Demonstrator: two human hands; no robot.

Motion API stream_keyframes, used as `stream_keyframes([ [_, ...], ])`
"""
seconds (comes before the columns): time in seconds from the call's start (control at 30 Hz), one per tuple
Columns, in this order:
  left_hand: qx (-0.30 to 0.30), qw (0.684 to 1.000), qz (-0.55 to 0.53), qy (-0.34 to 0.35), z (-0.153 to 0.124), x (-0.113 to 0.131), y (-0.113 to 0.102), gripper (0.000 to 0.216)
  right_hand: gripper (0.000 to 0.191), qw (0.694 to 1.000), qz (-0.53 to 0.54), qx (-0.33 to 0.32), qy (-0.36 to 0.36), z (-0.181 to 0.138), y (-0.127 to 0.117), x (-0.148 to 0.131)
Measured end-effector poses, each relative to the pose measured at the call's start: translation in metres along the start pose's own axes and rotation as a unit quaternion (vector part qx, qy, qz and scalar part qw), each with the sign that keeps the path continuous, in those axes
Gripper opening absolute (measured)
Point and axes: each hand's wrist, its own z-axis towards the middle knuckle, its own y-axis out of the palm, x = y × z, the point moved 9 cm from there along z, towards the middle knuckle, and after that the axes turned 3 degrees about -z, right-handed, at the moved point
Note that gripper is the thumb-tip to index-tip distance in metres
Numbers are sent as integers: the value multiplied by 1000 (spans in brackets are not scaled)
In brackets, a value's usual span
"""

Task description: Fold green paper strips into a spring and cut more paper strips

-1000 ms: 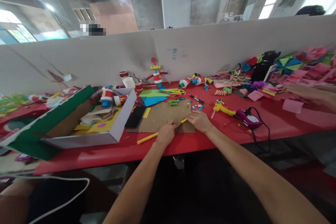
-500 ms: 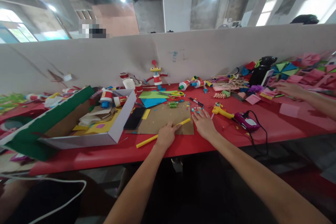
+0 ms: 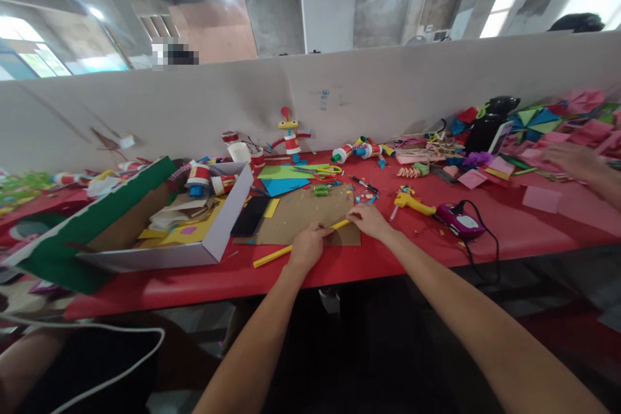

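A long folded yellow paper strip point(image 3: 272, 255) lies slantwise over the front of a brown cardboard sheet point(image 3: 286, 226) and the red table cover. My left hand point(image 3: 307, 247) is closed around its middle and covers that part. At the strip's far right end, my right hand point(image 3: 371, 221) has its fingers drawn together on the paper; the exact fingertip contact is hard to make out. Behind my hands a green paper coil point(image 3: 321, 191) rests on the cardboard, with small paper scraps around it.
An open box point(image 3: 213, 252) with paper and cup figures stands left, beside a black phone point(image 3: 250, 217). Yellow scissors point(image 3: 330, 170) lie on coloured sheets behind. Right are a yellow glue gun point(image 3: 414, 204), a purple device point(image 3: 458, 221) with a cord, and another person's hand point(image 3: 575, 158).
My right hand has moved left from the cardboard's right edge to the strip's end, and its spread fingers have closed. My left hand stays on the strip.
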Motion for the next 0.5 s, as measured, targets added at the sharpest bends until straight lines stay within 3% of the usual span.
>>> stream_keyframes([
  [0.1,14,1000,-20,-10,-1,-2,-3,37,2,999,20,-7,30,1,1,-1],
  [0.27,57,996,-60,-13,6,-3,-19,31,3,996,81,-15,47,0,-1,-6],
  [0.33,63,994,-83,-17,14,-2,-28,29,7,986,158,-25,44,-1,-2,-13],
  [0.43,-8,985,-170,-35,26,0,-28,29,15,936,349,-30,46,-4,-5,-25],
  [0.5,-54,961,-261,-69,28,-2,-23,28,22,891,448,-12,74,-7,-6,-29],
])
